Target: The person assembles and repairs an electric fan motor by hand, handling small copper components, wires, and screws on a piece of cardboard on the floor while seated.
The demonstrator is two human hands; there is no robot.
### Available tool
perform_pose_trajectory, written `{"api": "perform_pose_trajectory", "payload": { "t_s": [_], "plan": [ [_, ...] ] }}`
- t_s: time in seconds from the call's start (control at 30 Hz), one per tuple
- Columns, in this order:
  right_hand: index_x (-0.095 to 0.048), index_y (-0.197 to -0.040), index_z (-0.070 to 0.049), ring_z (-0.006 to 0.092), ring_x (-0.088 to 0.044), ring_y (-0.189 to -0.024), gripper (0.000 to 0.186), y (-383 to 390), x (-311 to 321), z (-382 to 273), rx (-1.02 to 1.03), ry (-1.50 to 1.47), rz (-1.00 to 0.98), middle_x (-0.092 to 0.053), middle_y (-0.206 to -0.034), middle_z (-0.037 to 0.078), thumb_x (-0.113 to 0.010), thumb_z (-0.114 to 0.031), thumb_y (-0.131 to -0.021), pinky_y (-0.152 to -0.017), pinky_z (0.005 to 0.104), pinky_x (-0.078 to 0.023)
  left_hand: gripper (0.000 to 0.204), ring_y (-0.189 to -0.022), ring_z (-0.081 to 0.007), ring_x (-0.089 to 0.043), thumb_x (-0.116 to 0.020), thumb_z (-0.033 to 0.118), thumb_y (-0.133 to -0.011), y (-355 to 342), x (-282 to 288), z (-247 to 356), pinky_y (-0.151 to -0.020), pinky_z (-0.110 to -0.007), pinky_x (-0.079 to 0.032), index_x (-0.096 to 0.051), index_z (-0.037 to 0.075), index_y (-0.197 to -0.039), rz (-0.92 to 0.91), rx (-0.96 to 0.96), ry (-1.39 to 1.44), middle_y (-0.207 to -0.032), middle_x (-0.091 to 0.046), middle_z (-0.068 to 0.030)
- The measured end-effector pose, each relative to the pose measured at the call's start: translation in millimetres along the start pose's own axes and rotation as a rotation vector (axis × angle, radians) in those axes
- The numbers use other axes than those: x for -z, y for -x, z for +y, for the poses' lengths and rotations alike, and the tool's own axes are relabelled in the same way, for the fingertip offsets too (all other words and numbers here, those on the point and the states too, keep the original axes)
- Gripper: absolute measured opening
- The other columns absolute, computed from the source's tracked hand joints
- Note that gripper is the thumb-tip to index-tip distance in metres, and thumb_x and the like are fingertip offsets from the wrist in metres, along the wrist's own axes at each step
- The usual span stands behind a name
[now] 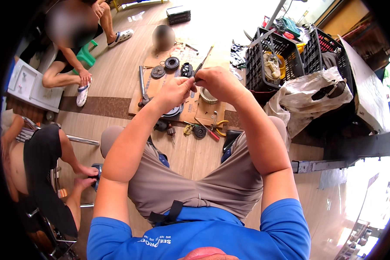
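My left hand (177, 92) and my right hand (219, 83) meet above a cardboard sheet (154, 110). The fingers of both are pinched together around something small and dark that I cannot make out. Below them, partly hidden, lie a pale ribbed ring (209, 97) and a round grey part (175, 113). Just beyond the hands sits a black machine part (186, 69), with a black ring (172, 63) and a grey disc (157, 72) to its left. A hammer (142, 84) rests near my left wrist.
Close to my feet are yellow-handled pliers (222, 126), a red-handled screwdriver (213, 136) and a black disc (199, 131). Black crates (258, 65) holding parts stand at right, beside a stained cloth (307, 97). Two people sit at left, one near a green stool (86, 58).
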State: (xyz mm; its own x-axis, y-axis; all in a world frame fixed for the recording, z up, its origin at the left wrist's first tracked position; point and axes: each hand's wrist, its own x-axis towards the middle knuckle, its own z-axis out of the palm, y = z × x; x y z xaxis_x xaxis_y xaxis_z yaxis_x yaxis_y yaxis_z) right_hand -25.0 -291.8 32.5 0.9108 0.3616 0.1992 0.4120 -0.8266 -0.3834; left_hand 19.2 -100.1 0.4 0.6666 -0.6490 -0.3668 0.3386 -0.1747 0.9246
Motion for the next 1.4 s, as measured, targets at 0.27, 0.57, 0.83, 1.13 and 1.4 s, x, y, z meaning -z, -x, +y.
{"api": "perform_pose_trajectory", "payload": {
  "t_s": [0.27, 0.57, 0.83, 1.13, 1.4],
  "plan": [
    [-0.064, -0.087, -0.004, 0.0336, -0.063, -0.086, 0.011, 1.4, -2.0, 4.7, 0.118, -0.042, 0.106, -0.065, -0.085, 0.014, -0.063, -0.015, -0.086, -0.076, 0.0412, -0.05, 0.027, -0.067, -0.0115, -0.052, -0.059, 0.024, -0.097, 4.8, -8.3, -5.0, -0.065, -0.029, -0.046, -0.065, -0.001, -0.094, 0.125, -0.372, -0.542, -0.072, -0.061, -0.0037],
    [-0.065, -0.088, -0.003, 0.0362, -0.064, -0.081, 0.01, 7.2, -2.3, 12.1, 0.026, -0.083, 0.175, -0.065, -0.082, 0.018, -0.063, -0.012, -0.086, -0.071, 0.0417, -0.05, 0.028, -0.078, -0.0376, -0.063, -0.051, 0.023, -0.098, 1.2, -21.8, -1.6, -0.07, -0.042, -0.048, -0.062, -0.002, -0.094, 0.319, -0.493, -0.738, -0.082, -0.065, -0.0221],
    [-0.065, -0.088, -0.003, 0.0377, -0.064, -0.078, 0.013, -2.0, -11.7, -1.9, -0.02, -0.163, 0.357, -0.066, -0.08, 0.02, -0.062, -0.015, -0.088, -0.07, 0.0429, -0.051, 0.031, -0.048, -0.0032, -0.035, -0.049, 0.031, -0.103, -6.5, -6.4, -13.0, -0.044, -0.022, -0.027, -0.062, 0.007, -0.089, 0.242, -0.346, -0.037, -0.059, -0.039, 0.0074],
    [-0.064, -0.09, -0.005, 0.0333, -0.064, -0.078, 0.012, -12.3, -49.7, -38.4, -0.098, -0.363, 0.539, -0.065, -0.082, 0.014, -0.059, -0.016, -0.089, -0.07, 0.0436, -0.051, 0.033, -0.049, -0.0071, -0.039, -0.046, 0.04, -0.103, -9.1, -3.1, -2.8, -0.044, -0.021, -0.03, -0.054, 0.011, -0.09, 0.294, -0.253, 0.526, -0.065, -0.046, 0.0034],
    [-0.064, -0.09, -0.007, 0.0305, -0.064, -0.076, 0.008, -18.1, -59.0, -39.7, -0.025, -0.232, 0.554, -0.064, -0.081, 0.011, -0.059, -0.012, -0.089, -0.066, 0.0396, -0.053, 0.03, -0.053, -0.0054, -0.048, -0.043, 0.033, -0.104, -12.0, 9.5, -9.1, -0.045, -0.02, -0.036, -0.06, 0.01, -0.095, 0.206, -0.35, 0.422, -0.07, -0.056, 0.0033]
  ]
}}
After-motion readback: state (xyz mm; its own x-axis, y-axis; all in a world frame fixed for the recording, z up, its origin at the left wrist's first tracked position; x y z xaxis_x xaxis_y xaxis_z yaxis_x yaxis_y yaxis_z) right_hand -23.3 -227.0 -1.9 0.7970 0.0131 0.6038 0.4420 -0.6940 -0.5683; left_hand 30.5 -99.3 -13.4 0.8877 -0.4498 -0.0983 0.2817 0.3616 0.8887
